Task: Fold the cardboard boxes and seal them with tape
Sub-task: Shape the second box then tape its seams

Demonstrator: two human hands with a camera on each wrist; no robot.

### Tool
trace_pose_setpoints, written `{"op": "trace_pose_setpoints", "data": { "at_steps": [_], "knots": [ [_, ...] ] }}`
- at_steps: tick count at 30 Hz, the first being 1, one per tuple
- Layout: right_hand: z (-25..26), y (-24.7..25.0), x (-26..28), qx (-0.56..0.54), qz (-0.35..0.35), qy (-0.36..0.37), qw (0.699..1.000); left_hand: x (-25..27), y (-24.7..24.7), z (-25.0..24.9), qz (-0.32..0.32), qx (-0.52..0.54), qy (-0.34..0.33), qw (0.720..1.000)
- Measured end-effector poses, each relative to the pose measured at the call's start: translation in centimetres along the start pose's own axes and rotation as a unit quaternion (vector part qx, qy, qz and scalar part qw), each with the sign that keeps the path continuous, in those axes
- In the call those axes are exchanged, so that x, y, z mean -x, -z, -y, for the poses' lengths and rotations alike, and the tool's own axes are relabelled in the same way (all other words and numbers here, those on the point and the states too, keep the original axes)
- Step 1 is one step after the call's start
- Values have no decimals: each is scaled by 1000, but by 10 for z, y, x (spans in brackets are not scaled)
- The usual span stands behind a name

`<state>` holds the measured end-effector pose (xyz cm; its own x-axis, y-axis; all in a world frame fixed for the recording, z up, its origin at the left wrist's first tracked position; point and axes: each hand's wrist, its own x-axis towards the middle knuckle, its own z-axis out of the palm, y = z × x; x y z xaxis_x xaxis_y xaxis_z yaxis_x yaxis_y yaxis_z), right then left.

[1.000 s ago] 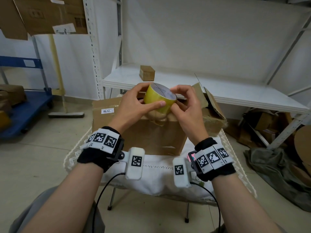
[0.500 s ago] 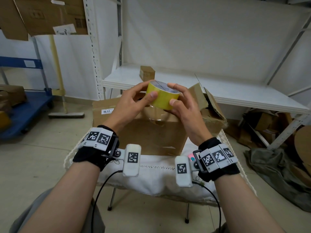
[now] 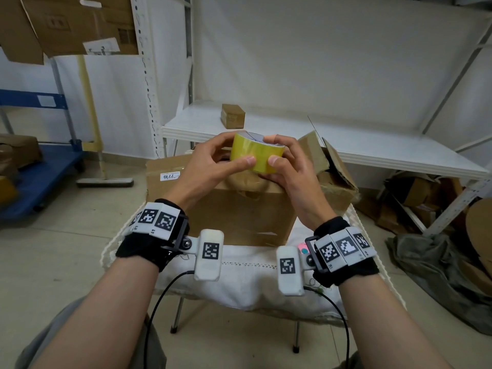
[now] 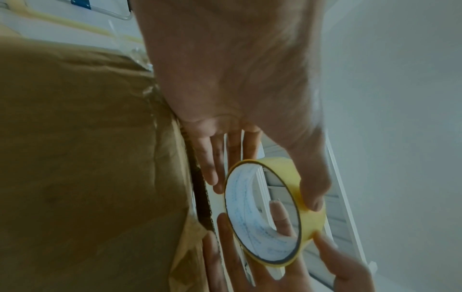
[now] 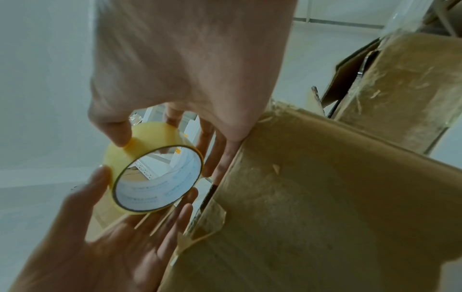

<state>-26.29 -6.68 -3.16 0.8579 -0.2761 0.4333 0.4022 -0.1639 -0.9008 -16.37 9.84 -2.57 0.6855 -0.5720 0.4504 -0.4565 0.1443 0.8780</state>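
Both hands hold a yellow tape roll (image 3: 255,153) in the air above a brown cardboard box (image 3: 239,214). My left hand (image 3: 213,166) grips the roll from the left, thumb on its yellow face. My right hand (image 3: 287,169) grips it from the right, thumb beside the left thumb. In the left wrist view the tape roll (image 4: 270,213) shows its white core, with the box (image 4: 87,158) to the left. The right wrist view shows the tape roll (image 5: 152,171) pinched between both thumbs and fingers, next to the box (image 5: 312,197). Old tape scraps cling to the box top.
The box stands on a white cloth-covered stool (image 3: 239,275). A second, crumpled open box (image 3: 330,177) sits behind at right. A white shelf (image 3: 372,147) carries a small carton (image 3: 233,116). A blue cart (image 3: 34,166) is at left, cardboard scraps (image 3: 426,198) at right.
The roll has been turned in my hands so its yellow face points toward me. Both thumbs now lie side by side on that face. The hands rose slightly.
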Motion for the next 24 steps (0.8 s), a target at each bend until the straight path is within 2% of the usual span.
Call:
{"op": "trace_pose_setpoints", "data": {
  "at_steps": [2,4,7,11,15,19,24],
  "knots": [
    [-1,0,-1,-8,-15,-5,1000,-1,-1,0,-15,2,-9,1000],
    [-1,0,-2,-6,-32,-14,999,-2,-3,1,-75,-18,-46,996],
    [-4,-2,-3,29,-45,-15,998,-4,-8,2,-158,-88,-125,975],
    [-4,-8,-4,52,-62,-12,997,-5,-14,6,-193,-198,-192,942],
    [-4,-9,-5,71,-99,-12,992,-5,-20,10,-228,-238,-195,924],
    [-5,-11,-7,79,-108,-23,991,-4,-25,7,-229,-236,-185,926],
    [-10,-6,-8,83,-115,-17,990,-6,-21,4,-149,-229,-159,949]
  ]
}}
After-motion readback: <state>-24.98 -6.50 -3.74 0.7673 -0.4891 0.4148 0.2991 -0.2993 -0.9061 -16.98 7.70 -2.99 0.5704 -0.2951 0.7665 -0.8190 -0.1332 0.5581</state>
